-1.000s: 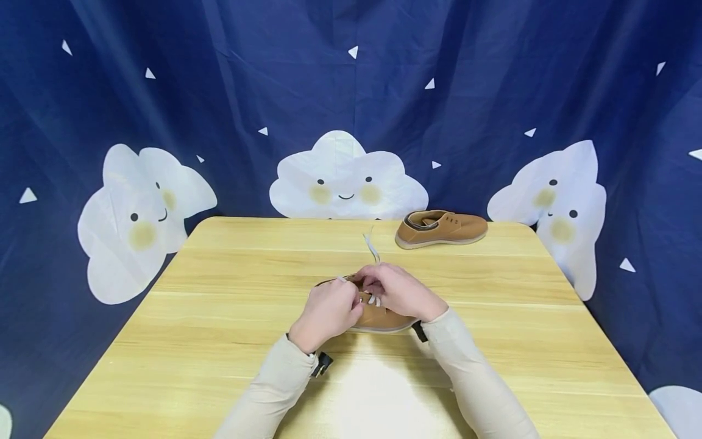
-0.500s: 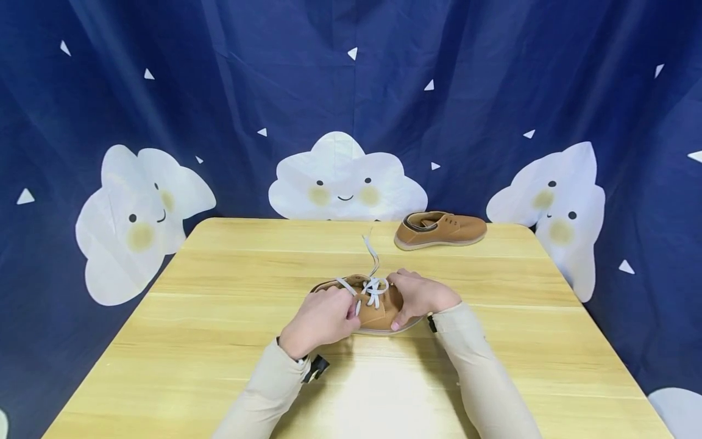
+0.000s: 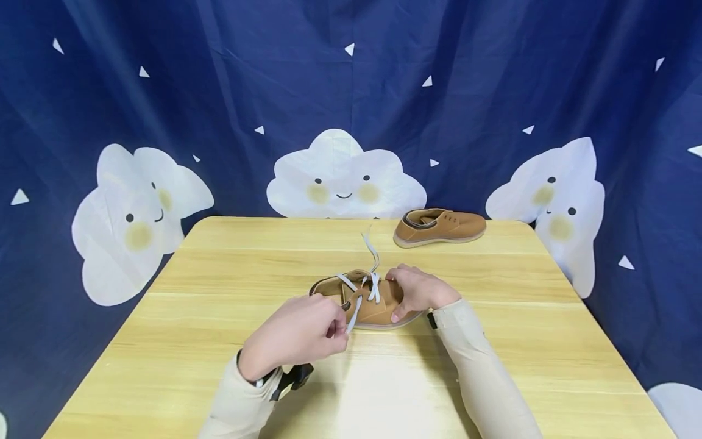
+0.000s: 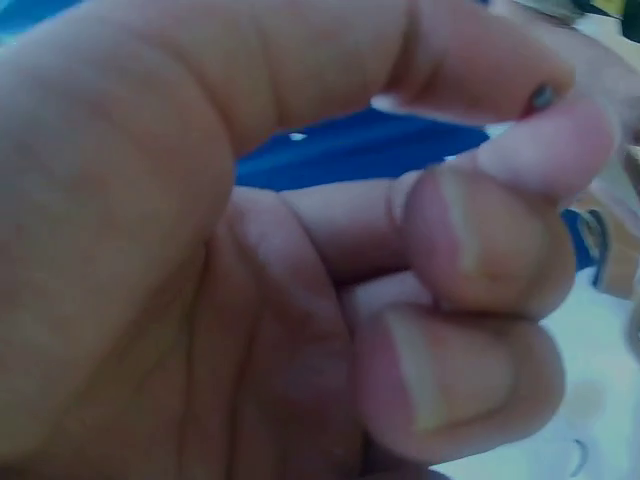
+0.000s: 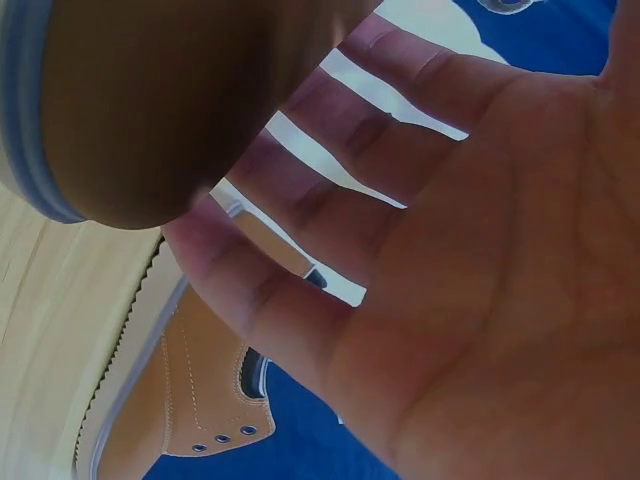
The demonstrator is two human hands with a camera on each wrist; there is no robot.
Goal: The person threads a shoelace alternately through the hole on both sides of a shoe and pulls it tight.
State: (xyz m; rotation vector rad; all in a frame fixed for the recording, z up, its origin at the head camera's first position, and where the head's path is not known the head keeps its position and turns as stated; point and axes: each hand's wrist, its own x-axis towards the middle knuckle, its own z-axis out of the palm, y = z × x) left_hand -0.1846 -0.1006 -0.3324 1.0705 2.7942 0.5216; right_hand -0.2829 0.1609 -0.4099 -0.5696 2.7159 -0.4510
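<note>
A tan shoe [image 3: 377, 312] lies on the table before me, opening to the left and toe to the right. Through its eyelets runs a light grey shoelace [image 3: 375, 288]. My left hand [image 3: 298, 331] pinches one lace end at the shoe's near side; in the left wrist view its fingers [image 4: 490, 235] are curled, with thumb and forefinger tips together. The other lace end trails onto the wood beyond the shoe. My right hand [image 3: 423, 294] grips the toe, thumb on the near side and fingers on the far side. In the right wrist view the toe [image 5: 150, 110] is close up.
A second tan shoe [image 3: 441, 229], with no lace visible in its eyelets, stands at the back right of the wooden table [image 3: 219, 274]. Behind the table hangs a dark blue curtain [image 3: 307, 73] printed with white clouds.
The right hand has left the laces and taken hold of the toe. The left hand has drawn its lace end toward me and left; the loop seen half a second ago is gone.
</note>
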